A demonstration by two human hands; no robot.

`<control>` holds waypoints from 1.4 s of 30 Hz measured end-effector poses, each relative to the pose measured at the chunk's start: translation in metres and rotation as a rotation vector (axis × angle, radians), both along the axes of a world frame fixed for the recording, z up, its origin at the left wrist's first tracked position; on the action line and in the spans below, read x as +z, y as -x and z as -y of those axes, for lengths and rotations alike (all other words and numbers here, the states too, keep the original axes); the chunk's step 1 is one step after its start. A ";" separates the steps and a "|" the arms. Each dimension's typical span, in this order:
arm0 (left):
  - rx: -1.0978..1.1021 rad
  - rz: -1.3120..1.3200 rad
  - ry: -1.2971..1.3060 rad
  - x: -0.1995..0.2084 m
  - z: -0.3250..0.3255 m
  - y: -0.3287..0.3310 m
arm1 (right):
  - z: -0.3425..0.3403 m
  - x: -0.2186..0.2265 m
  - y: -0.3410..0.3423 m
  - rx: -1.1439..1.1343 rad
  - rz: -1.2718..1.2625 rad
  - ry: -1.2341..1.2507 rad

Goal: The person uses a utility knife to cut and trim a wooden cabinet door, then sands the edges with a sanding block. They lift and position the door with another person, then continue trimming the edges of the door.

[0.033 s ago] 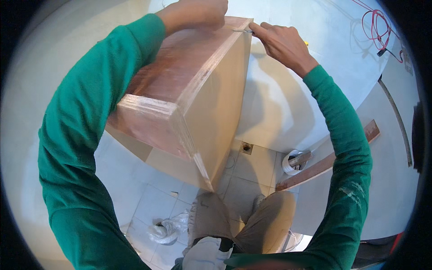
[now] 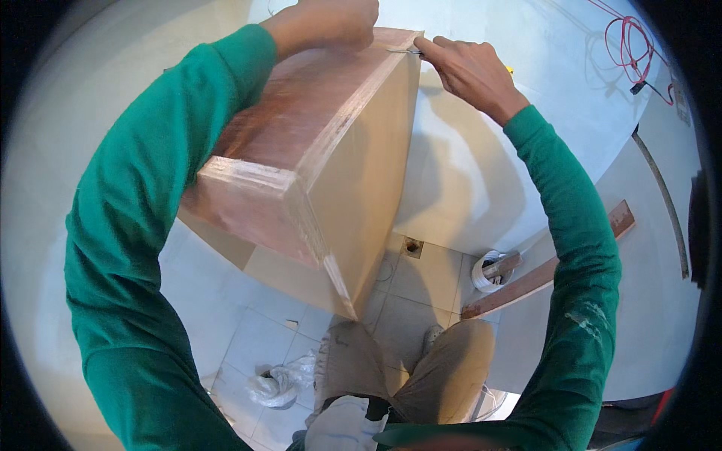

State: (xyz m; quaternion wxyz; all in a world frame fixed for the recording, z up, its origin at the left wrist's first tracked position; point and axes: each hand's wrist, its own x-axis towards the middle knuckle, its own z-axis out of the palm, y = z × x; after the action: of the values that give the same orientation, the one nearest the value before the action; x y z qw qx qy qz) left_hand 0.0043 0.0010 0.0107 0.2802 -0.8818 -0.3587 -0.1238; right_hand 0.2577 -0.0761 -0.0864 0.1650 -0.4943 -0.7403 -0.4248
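Observation:
A box-like plywood piece (image 2: 301, 105) stands before me, its top and front reddish brown, its right side cream, its edges pale and rough. Over the far part of the top is my left hand (image 2: 338, 21), fingers curled closed and partly cut off by the picture's upper edge. Whatever it may hold is hidden. At the far right corner, my right hand (image 2: 474, 75) grips a thin metal-tipped tool (image 2: 404, 51). The tip lies across the pale top edge, pointing left. A bit of yellow shows behind that hand; the tool's exact kind cannot be made out.
A coiled red cable (image 2: 632, 49) is at the upper right. A long reddish-brown board (image 2: 519, 292) leans near a white bucket (image 2: 481, 279) with things inside. On the tiled floor (image 2: 256, 338) are a clear plastic bag (image 2: 274, 387) and a square drain opening (image 2: 412, 247).
Both hands stay almost where they were. The metal tip at the box's edge has shifted very slightly to the left.

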 end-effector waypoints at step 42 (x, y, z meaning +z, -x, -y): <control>0.005 0.018 0.009 0.005 -0.017 0.005 | 0.012 0.002 -0.003 -0.038 -0.027 -0.004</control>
State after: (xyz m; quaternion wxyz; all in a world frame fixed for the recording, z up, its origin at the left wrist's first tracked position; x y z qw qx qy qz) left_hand -0.0004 0.0178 0.0160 0.2734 -0.8810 -0.3638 -0.1297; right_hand 0.2608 -0.0882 -0.0842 0.1676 -0.5136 -0.7276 -0.4227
